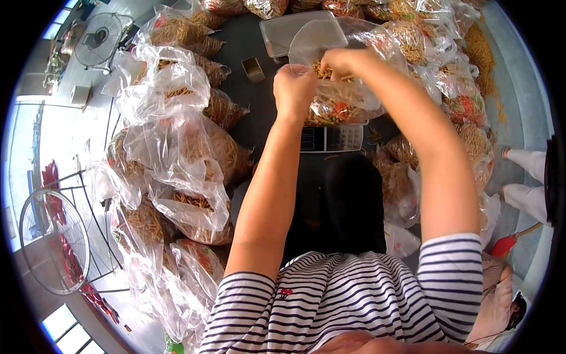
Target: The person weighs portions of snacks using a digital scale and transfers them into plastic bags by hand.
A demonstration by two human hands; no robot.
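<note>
A clear plastic bag [333,112] of brown stick-shaped pieces, with some red print on its film, rests just behind the keypad of a scale [345,139]. Its mouth stands wide, showing the brown pieces [326,73] inside. At the left of the mouth, my left hand [294,89] is closed on the bag's film edge. My right hand [346,61] reaches over from the right, fingers bent down at the pieces in the opening. Those fingertips look closed, but what they hold, if anything, is hidden.
A translucent plastic tub [303,34] and a small open box [253,69] lie beyond my hands. Filled clear bags [203,144] crowd the left; more bags [407,44] line the right. Two fans [55,242] stand at left. Other people [525,183] are at right, near a red-headed tool [503,245].
</note>
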